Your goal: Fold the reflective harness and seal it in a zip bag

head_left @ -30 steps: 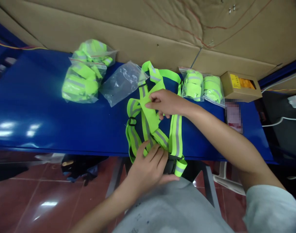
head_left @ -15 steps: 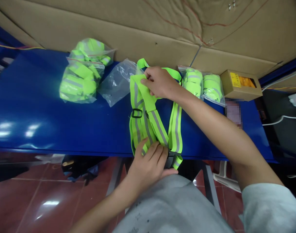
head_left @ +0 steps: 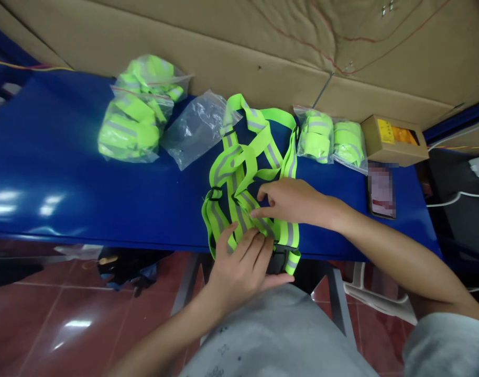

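A neon yellow-green reflective vest [head_left: 235,178] made of grey-striped straps lies loosely spread at the table's front edge, its upper straps looped and crossed. My left hand [head_left: 243,259] is closed over the vest's lower end, fingers on the straps and thumb stretched out below the black buckle [head_left: 279,259]. Above it, my right hand [head_left: 289,204] hovers at or touches the middle straps. Its thumb and forefinger are apart and hold no strap that I can see. Black strap sliders [head_left: 215,193] show on the vest's left side.
On the blue table [head_left: 66,204], bagged vests [head_left: 129,131] lie at left beside a clear plastic bag [head_left: 196,128]. More bagged vests [head_left: 317,137], a cardboard box [head_left: 394,140] and a phone [head_left: 382,191] are at right. A cardboard-covered wall [head_left: 224,52] stands behind.
My right hand has let go of the upper strap and come down toward the vest's middle. The released straps have fallen into loose loops. My left hand stays at the lower end.
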Demonstrator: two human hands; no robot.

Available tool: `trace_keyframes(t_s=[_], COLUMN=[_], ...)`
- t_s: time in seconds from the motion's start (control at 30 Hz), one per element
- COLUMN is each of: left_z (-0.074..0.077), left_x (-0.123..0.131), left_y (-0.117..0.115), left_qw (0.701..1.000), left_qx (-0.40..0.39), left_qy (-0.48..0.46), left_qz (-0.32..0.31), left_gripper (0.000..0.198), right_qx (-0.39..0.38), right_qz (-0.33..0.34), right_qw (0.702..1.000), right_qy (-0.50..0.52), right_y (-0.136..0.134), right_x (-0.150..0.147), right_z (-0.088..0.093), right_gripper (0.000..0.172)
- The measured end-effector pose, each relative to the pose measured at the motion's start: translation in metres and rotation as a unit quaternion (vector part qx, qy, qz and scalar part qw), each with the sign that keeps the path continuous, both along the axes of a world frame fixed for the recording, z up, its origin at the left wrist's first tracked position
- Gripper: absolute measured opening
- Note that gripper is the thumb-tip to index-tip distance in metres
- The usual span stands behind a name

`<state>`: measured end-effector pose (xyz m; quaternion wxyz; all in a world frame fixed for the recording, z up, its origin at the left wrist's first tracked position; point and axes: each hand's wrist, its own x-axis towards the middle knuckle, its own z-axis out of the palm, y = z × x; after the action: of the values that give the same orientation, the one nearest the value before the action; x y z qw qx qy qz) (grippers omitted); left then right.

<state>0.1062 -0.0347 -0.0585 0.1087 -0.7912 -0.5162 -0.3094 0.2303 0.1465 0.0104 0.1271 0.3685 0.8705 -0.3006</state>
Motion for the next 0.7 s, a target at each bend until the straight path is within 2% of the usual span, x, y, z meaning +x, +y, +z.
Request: trace_keyframes(t_s=[0.17,0.3,0.43,0.57,0.63,0.7], left_z=[-0.001,0.0,0.002,0.002,0.002,0.002], left_x=[0.003,0.004,0.005,0.006,0.006,0.006], left_y=[-0.001,-0.002,-0.002,-0.002,-0.002,-0.002], left_qw=[1.0,1.0,1.0,1.0,1.0,1.0], left_qx=[0.005,0.004,0.009,0.01,0.011,0.013], left_qy=[-0.002,-0.001,-0.002,-0.009,-0.012,-0.015], left_qz=[-0.004,0.005,0.004,0.001,-0.002,-0.007], left_gripper=[0.07,0.069,0.069,0.067,0.067,0.068], right_qx=[-0.043,-0.107,-0.118,-0.14,-0.153,-0.176], right_qz=[0.001,0.002,0.008,0.042,0.024,-0.005], right_qw=[0.999,0.994,0.992,0.987,0.984,0.98], right_qy=[0.018,0.033,0.03,0.061,0.088,0.096], right_y=[0.007,0.012,0.011,0.009,0.01,0.011], right_x=[-0.013,-0.012,-0.016,-0.022,-0.022,-0.019], right_z=[-0.002,-0.003,-0.005,-0.006,-0.006,-0.007], right_gripper=[0.021,0.027,0.031,0.016,0.007,0.006])
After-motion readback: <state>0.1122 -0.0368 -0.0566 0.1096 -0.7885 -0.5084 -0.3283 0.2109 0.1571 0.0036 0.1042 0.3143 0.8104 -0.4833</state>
